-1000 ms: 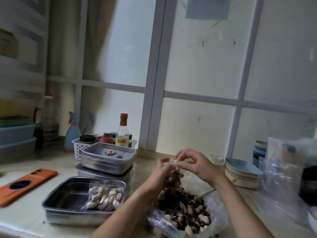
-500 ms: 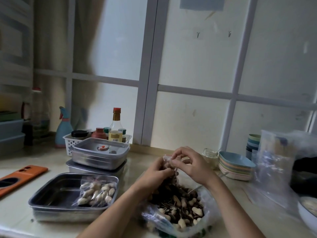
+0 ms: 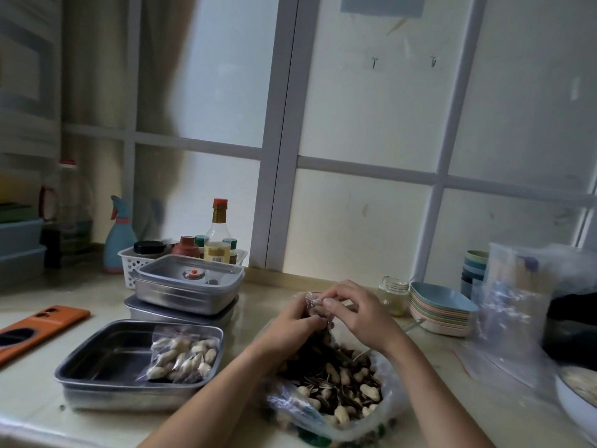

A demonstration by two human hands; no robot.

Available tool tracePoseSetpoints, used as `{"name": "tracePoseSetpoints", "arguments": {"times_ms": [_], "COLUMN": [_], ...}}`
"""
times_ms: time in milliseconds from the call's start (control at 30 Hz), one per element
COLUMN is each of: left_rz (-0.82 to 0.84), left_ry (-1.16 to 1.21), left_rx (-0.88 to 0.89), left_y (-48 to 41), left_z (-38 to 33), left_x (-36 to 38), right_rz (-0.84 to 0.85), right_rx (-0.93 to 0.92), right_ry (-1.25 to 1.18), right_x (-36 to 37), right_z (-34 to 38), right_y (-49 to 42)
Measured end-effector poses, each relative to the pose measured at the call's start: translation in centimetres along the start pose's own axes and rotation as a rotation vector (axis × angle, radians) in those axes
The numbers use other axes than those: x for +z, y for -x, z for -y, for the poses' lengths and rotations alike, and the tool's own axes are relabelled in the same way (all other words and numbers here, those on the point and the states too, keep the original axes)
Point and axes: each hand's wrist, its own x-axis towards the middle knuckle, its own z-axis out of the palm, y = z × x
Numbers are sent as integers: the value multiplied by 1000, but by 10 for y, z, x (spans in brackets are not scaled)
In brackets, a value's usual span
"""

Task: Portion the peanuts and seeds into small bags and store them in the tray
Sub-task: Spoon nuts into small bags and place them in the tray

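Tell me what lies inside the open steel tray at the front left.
The shallow stainless-steel tray holds one clear plastic bag of peanuts, lying at its right side. The floor under the bag is covered.

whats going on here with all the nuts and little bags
A person is portioning peanuts and seeds at a counter. The left hand and right hand both pinch the top of a small clear bag, held just above a large open bag of mixed peanuts and seeds. One filled bag of peanuts already lies in the open metal tray to the left.
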Motion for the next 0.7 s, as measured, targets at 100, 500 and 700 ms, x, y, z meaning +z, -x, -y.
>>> {"name": "tracePoseSetpoints", "arguments": {"times_ms": [100, 500, 700], "left_rz": [7, 48, 61], "left_ry": [3, -93, -126], "left_rx": [-8, 20, 32], "left_y": [0, 6, 8], "left_z": [0, -6, -9], "left_x": [0, 1, 2], "right_rz": [-13, 2, -54], "right_rx": [4, 140, 17], "right_ry": [-9, -245, -275], "right_x": [-2, 1, 6], "right_z": [2, 7, 8], "right_y": [1, 3, -1]}}
